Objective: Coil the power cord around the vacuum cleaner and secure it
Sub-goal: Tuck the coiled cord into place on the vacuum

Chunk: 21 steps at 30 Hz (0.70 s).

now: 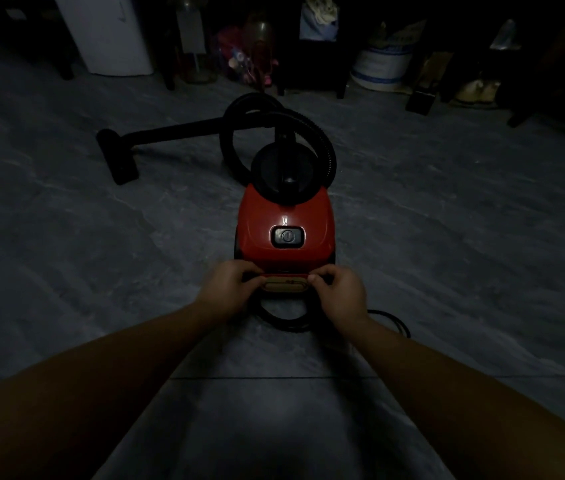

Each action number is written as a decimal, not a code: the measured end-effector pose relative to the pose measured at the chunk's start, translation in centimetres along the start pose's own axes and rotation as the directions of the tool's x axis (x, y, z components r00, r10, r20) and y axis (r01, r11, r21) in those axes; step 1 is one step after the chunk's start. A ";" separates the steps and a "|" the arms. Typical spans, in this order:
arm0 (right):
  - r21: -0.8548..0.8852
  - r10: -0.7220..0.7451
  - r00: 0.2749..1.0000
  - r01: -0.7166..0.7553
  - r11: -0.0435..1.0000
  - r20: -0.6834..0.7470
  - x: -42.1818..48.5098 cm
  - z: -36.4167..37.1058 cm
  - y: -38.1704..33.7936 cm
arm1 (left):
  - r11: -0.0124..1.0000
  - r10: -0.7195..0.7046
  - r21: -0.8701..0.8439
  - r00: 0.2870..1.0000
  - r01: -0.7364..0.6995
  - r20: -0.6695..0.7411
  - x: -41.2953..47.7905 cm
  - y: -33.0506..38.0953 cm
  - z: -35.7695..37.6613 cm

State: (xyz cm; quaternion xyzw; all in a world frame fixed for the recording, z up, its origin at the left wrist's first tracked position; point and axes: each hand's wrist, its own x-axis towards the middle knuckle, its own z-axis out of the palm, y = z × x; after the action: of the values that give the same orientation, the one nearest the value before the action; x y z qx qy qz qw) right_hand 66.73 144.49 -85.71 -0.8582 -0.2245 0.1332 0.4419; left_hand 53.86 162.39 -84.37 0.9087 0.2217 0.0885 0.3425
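Note:
A red vacuum cleaner with a black power button stands on the dim grey floor, its black hose looping behind it to a wand and floor nozzle at the left. Both hands rest at its near end. My left hand and my right hand pinch the two ends of the rear edge, on either side of a pale label. The black power cord loops on the floor just below my hands and trails off to the right behind my right wrist. Whether my fingers hold the cord itself is hidden.
Dark furniture legs, a white appliance, bottles, a blue-and-white sack and shoes line the far wall. Grey tiled floor surrounds the vacuum on both sides.

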 end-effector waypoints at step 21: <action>-0.027 0.099 0.994 -0.101 0.995 -0.043 -0.2 -0.5 0.5 | 0.991 -0.133 0.021 0.991 0.133 0.023 -0.8 -0.6 0.2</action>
State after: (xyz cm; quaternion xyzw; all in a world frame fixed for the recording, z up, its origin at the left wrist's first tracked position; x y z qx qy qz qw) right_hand 66.87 143.76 -85.81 -0.8774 -0.1740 0.1340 0.4266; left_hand 52.98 162.27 -84.89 0.8962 0.2784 0.0523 0.3414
